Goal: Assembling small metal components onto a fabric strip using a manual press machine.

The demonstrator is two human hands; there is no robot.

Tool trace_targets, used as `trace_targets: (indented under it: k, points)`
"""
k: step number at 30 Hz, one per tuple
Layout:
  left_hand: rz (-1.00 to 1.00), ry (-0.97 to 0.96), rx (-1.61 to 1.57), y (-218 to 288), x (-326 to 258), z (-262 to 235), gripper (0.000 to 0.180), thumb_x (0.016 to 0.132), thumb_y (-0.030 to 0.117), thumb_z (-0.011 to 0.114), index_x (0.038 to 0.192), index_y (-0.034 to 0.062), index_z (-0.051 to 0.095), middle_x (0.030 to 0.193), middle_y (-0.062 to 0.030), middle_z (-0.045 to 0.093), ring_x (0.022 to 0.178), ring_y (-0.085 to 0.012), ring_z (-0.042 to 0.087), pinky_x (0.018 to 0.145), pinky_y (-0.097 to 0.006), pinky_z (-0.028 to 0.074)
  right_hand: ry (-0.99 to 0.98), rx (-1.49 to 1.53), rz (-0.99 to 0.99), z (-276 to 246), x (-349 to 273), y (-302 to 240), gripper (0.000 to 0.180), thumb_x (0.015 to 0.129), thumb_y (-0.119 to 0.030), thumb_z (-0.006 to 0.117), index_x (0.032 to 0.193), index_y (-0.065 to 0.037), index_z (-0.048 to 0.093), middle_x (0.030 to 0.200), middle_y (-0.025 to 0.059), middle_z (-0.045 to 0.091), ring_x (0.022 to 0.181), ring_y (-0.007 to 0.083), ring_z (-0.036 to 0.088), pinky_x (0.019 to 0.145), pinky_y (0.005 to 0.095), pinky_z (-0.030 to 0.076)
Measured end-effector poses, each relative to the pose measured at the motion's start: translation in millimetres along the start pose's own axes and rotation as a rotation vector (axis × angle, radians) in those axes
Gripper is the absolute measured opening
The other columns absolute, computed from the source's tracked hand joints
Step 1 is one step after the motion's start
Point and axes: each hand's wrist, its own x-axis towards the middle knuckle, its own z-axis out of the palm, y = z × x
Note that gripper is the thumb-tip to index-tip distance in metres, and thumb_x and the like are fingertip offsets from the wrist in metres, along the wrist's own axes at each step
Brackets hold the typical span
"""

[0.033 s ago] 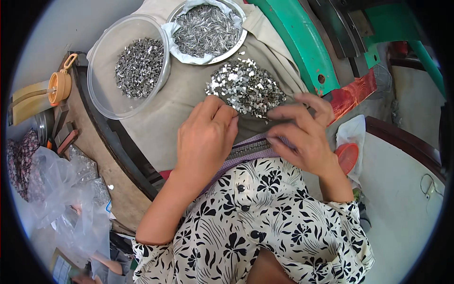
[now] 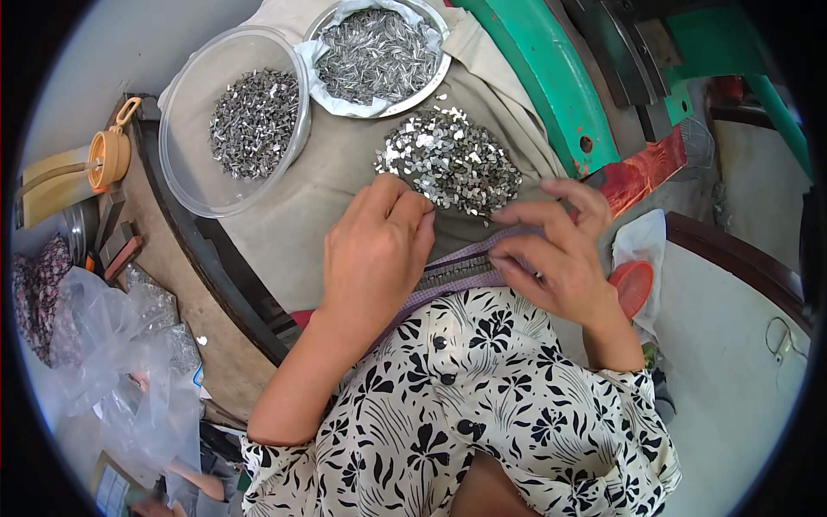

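- The pile of small shiny metal pieces (image 2: 448,159) is lying on the beige cloth (image 2: 345,181) that is covering the table, close to the edge nearest the person and just in front of both hands.
- The left hand (image 2: 375,250) is resting knuckles-up with its fingers curled down at the near rim of the pile; whether it is pinching a piece I cannot tell, since the fingertips are hidden under the hand.
- The right hand (image 2: 551,254) is lying half-open, its upper fingers reaching toward the pile's right side and its lower fingers pressing on the purple strip (image 2: 457,271) that is running between the two hands.
- To do this well, the person is probably best drawing only a few pieces at a time off the pile's near rim, keeping the strip flat and taut so nothing slides off the edge onto the lap.
- Farther toward the back edge, a clear plastic bowl (image 2: 194,172) and a metal bowl (image 2: 401,103) are each holding other small metal parts.
- A green machine frame (image 2: 551,86) is standing at the right back corner.
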Motion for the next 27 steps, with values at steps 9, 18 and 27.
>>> trace_targets:
  k: [9,18,27]
  points:
    - [0.005,-0.047,0.023,4,1,-2,0.011,0.079,0.006,0.072,0.086,0.0051,0.063,0.089,-0.0066,0.056,0.08,-0.0271,0.062,0.064,-0.042,0.052,0.015,-0.148,-0.042,8,-17,-5,0.018,0.067,-0.022,0.08,0.083,-0.02,0.073,0.115,-0.0081,0.067,0.125,0.0271,0.044,0.099,0.0447,0.027]
    - [0.093,-0.028,-0.131,14,-13,-5,0.012,0.078,0.009,0.073,0.087,0.0073,0.065,0.091,-0.0057,0.06,0.08,-0.0262,0.062,0.067,-0.04,0.052,0.021,-0.072,0.044,-8,-16,1,0.027,0.063,-0.019,0.082,0.09,-0.021,0.08,0.108,-0.0034,0.068,0.12,0.0305,0.047,0.099,0.0432,0.032]
    - [0.262,-0.099,-0.104,25,-22,19,0.016,0.072,0.007,0.076,0.084,0.0076,0.065,0.093,-0.0019,0.062,0.081,-0.0226,0.06,0.07,-0.036,0.046,0.064,-0.061,0.118,-6,-23,-1,0.024,0.063,-0.016,0.083,0.087,-0.019,0.08,0.105,-0.0019,0.068,0.117,0.031,0.049,0.099,0.0427,0.034]
